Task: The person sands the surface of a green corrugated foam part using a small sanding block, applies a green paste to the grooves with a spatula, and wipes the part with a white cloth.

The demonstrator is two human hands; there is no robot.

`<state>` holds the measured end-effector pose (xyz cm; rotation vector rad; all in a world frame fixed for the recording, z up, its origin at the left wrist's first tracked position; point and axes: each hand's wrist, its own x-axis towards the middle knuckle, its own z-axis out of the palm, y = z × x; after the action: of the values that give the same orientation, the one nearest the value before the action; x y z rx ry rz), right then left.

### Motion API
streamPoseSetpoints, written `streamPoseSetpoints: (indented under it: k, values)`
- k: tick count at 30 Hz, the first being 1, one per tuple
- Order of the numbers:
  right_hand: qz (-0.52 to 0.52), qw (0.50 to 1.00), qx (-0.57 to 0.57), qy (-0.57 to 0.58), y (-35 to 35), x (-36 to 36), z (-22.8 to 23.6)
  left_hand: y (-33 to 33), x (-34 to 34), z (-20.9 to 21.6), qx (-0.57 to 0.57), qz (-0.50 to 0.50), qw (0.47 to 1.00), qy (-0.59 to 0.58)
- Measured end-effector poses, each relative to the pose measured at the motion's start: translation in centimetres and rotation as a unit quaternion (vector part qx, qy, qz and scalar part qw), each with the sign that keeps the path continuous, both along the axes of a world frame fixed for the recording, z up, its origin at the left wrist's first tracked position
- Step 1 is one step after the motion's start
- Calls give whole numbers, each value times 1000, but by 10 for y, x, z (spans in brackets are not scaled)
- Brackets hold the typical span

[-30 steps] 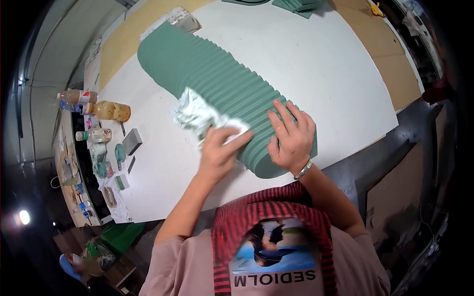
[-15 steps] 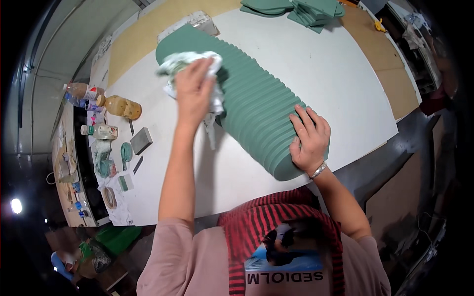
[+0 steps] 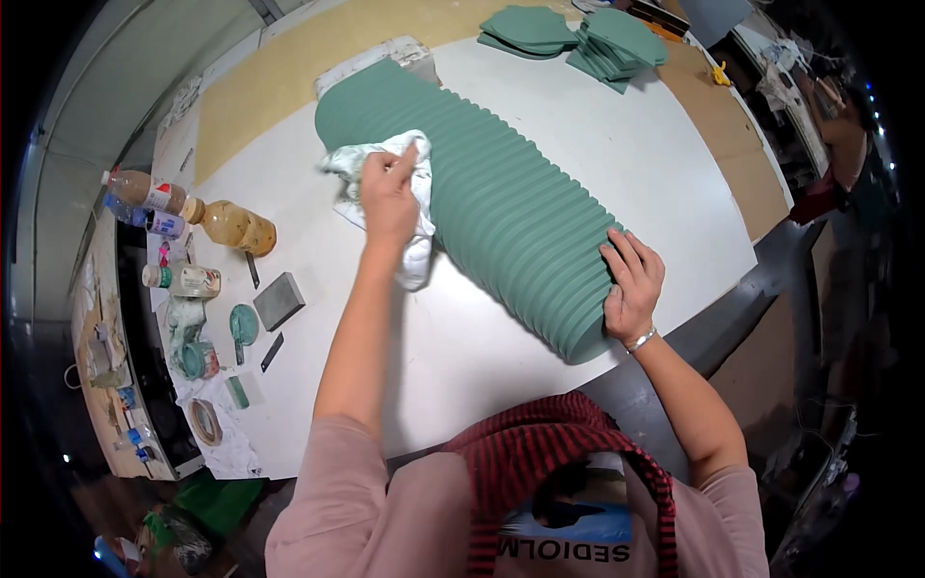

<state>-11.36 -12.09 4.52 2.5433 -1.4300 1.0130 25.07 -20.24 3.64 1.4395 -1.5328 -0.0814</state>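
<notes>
A long row of overlapping flat green pieces with rounded ends (image 3: pixel 482 193) slants across the white table, from the far left down to the near right. My left hand (image 3: pixel 390 197) is closed on a white cloth (image 3: pixel 414 250), which lies bunched against the row's left edge near its far end. Some of the cloth hangs below my fingers. At the near end, my right hand (image 3: pixel 634 284) rests on the row's right edge. Its fingers are stretched out over the pieces, and the palm side is hidden.
Stacks of similar green pieces (image 3: pixel 617 43) lie at the far right. A white-wrapped block (image 3: pixel 409 58) touches the row's far end. On the left are a bottle of yellowish liquid (image 3: pixel 241 229), a grey block (image 3: pixel 279 301), a green-smeared jar (image 3: pixel 199 359) and a tape roll (image 3: pixel 204 422).
My left hand and the cloth have come nearer along the row's left edge, off the top of the far pieces. My right hand keeps its place at the near end.
</notes>
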Motion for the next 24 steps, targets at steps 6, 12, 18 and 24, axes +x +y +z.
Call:
streamPoseSetpoints:
  k: [6,12,18,24]
  values:
    - [-9,1000,-1,17,0,5,0,47,39,-80,39,-6,998,40]
    - [-9,1000,-2,26,-1,-3,1,-1,12,-14,-28,4,998,-54]
    - [-10,999,3,43,-1,2,0,39,55,-58,-24,-34,995,-95]
    - [-10,999,1,47,0,0,-1,-2,21,-6,-11,-13,999,47]
